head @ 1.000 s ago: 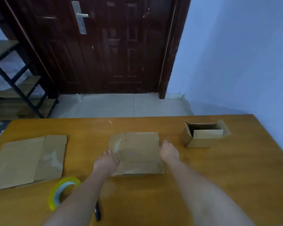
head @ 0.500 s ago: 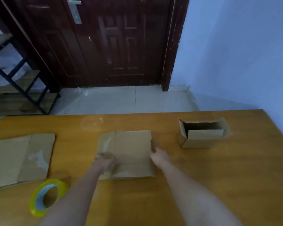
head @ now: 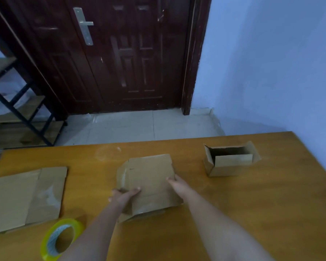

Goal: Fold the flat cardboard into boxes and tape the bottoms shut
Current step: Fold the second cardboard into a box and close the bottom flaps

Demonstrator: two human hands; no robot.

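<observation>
- Fingers [head: 135, 190] of your left hand [head: 123, 197] curl over the near-left edge of the flat cardboard [head: 149, 182] at centre frame, thumb on top; your right hand [head: 177, 183] pinches its right edge. The near end looks lifted off the table [head: 252, 213].
- Risk, as it appears: the creased, tape-scarred blank could buckle off its score lines or slip from two edge grips if you pull unevenly.
- Corrugated brown sheet, matte, with shiny tape remnants on its left flap; a second flat blank [head: 26, 196] lies at left.
- Yellow-rimmed tape roll [head: 61, 239] sits lower left; a finished open box [head: 231, 160] stands upper right on glossy orange wood.
</observation>
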